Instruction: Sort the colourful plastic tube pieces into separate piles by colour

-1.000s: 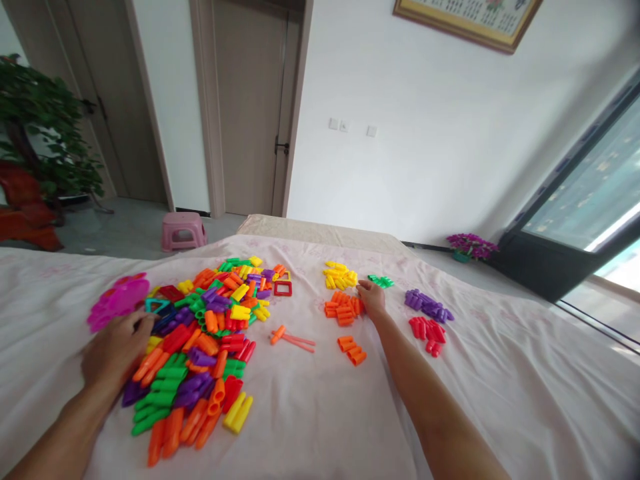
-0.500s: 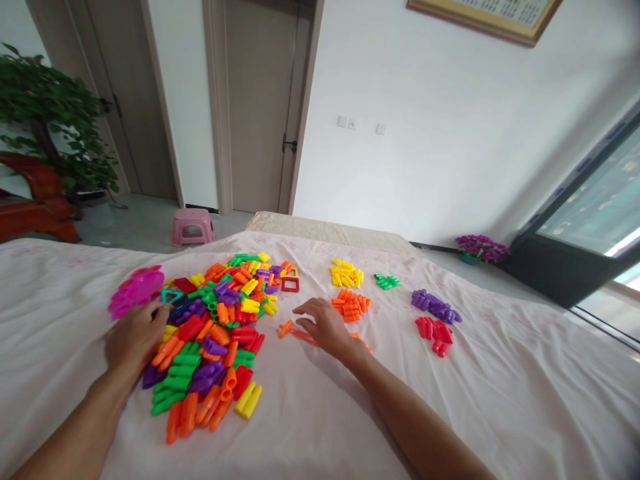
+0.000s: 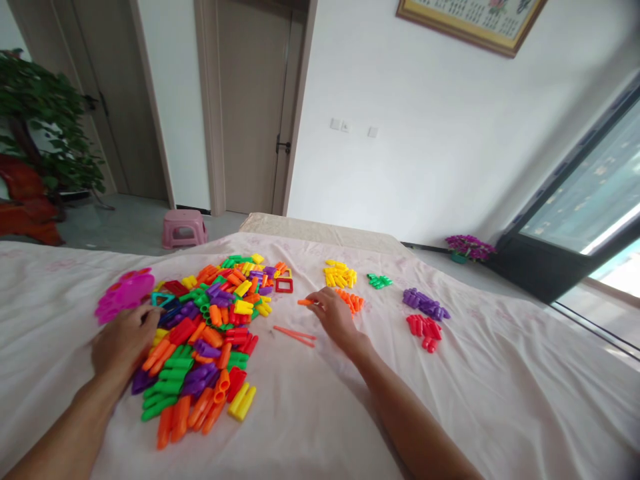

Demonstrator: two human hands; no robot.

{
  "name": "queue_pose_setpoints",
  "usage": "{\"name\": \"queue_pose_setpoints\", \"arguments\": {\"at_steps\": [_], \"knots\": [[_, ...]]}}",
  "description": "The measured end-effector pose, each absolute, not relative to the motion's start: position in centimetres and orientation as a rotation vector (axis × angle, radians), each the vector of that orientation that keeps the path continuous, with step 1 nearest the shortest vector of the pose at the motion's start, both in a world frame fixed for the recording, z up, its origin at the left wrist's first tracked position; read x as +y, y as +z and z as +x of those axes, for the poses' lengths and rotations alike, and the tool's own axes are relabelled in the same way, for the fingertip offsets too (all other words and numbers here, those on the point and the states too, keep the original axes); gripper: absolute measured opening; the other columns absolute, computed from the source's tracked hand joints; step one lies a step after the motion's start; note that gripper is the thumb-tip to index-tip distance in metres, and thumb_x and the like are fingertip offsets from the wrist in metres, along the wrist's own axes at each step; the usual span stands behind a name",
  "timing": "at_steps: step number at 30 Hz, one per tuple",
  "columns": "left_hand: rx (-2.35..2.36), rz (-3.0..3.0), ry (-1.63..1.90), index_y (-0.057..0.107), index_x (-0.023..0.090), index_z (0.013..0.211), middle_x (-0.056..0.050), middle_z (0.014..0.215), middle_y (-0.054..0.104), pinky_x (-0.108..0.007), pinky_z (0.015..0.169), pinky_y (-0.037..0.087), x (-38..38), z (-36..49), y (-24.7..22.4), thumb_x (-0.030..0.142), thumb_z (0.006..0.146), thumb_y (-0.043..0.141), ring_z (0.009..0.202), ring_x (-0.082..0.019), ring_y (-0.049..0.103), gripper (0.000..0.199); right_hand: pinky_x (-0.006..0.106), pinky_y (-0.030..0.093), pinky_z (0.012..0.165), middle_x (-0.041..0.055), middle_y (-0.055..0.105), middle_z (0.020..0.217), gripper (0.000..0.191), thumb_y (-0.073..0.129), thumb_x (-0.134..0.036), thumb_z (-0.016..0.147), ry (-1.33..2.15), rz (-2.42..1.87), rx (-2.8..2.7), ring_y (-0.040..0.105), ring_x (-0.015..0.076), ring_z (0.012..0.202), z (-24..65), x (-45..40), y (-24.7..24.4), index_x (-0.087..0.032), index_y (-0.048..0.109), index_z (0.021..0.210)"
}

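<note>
My right hand (image 3: 333, 317) pinches a small orange peg-like plastic piece (image 3: 305, 303) between thumb and fingers, just above the cloth. Close below it lies a pair of orange-red tweezers (image 3: 295, 335), touched by neither hand. My left hand (image 3: 120, 340) rests against the left edge of a heap of mixed plastic building pieces (image 3: 210, 333), its fingers loosely bent beside a teal square frame (image 3: 163, 299). Its fingertips are partly hidden. Behind my right hand is a group of orange pieces (image 3: 351, 301), partly covered.
Sorted groups lie to the right: yellow pieces (image 3: 340, 273), green pieces (image 3: 380, 281), purple pieces (image 3: 425, 304) and red pieces (image 3: 424, 331). A magenta plastic tray (image 3: 127, 293) lies left of the heap. A red square frame (image 3: 285, 286) sits at its right. Wrinkled pale cloth (image 3: 320, 413) covers the surface.
My right hand has lifted the orange piece off the cloth beside the tweezers and moved up, uncovering the tweezers. The left hand stays by the heap. The view has shifted slightly.
</note>
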State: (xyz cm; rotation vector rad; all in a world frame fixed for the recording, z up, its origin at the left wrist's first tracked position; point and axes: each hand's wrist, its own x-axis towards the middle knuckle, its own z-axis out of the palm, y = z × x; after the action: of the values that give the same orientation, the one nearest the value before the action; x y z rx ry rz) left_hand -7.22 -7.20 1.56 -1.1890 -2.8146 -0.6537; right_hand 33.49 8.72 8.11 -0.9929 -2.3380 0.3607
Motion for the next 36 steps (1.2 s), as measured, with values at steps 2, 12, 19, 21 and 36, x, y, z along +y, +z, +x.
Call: {"name": "queue_pose_setpoints", "arguments": {"at_steps": [2, 12, 19, 21, 36], "knots": [[-2.840, -1.173, -0.634, 0.068, 0.023, 0.118, -0.015, 0.123, 0.066, -0.042, 0.087, 0.046, -7.2, -7.3, 1.5, 0.052, 0.095, 0.024, 0.103, -0.031, 0.062, 0.057, 0.029, 0.045, 0.079, 0.0060, 0.068, 0.098, 0.016, 0.061, -0.030, 0.092, 0.382, -1.135, -2.217, 0.062, 0.0185, 0.091, 35.8, 10.8, 8.7, -0.021, 0.074, 0.099], [-2.853, -1.172, -0.615, 0.067, 0.022, 0.120, -0.015, 0.124, 0.066, -0.041, 0.085, 0.046, -6.9, -7.9, 1.1, 0.054, 0.094, 0.027, 0.101, -0.030, 0.062, 0.057, 0.027, 0.045, 0.066, 0.0034, 0.069, 0.075, 0.036, 0.074, -0.040, 0.066, 1.341, -1.420, -2.043, 0.056, 0.0130, 0.066, 47.3, 14.3, 8.0, -0.013, 0.076, 0.090], [-2.886, -1.171, -0.608, 0.066, 0.022, 0.121, -0.013, 0.130, 0.065, -0.040, 0.086, 0.046, -6.9, -8.1, 0.9, 0.056, 0.094, 0.027, 0.104, -0.030, 0.062, 0.058, 0.024, 0.046, 0.067, 0.0043, 0.074, 0.086, 0.040, 0.080, -0.037, 0.058, 1.473, -1.466, -2.272, 0.059, 0.0145, 0.072, 48.6, 14.1, 8.0, -0.018, 0.080, 0.093], [-2.888, -1.183, -0.615, 0.066, 0.023, 0.121, -0.012, 0.129, 0.065, -0.040, 0.084, 0.046, -6.9, -8.2, 0.9, 0.054, 0.095, 0.026, 0.103, -0.030, 0.063, 0.057, 0.024, 0.047, 0.067, 0.0039, 0.074, 0.086, 0.039, 0.080, -0.036, 0.057, 1.446, -1.487, -2.264, 0.060, 0.0148, 0.072, 48.2, 14.2, 7.9, -0.018, 0.080, 0.092], [-2.824, -1.192, -0.648, 0.069, 0.022, 0.115, -0.013, 0.121, 0.067, -0.037, 0.083, 0.045, -7.2, -7.1, 1.7, 0.049, 0.097, 0.026, 0.102, -0.027, 0.061, 0.054, 0.025, 0.042, 0.061, 0.0032, 0.068, 0.073, 0.023, 0.058, -0.034, 0.080, 0.919, -1.380, -2.430, 0.058, 0.0144, 0.065, 44.0, 12.5, 9.8, -0.015, 0.073, 0.079]]}}
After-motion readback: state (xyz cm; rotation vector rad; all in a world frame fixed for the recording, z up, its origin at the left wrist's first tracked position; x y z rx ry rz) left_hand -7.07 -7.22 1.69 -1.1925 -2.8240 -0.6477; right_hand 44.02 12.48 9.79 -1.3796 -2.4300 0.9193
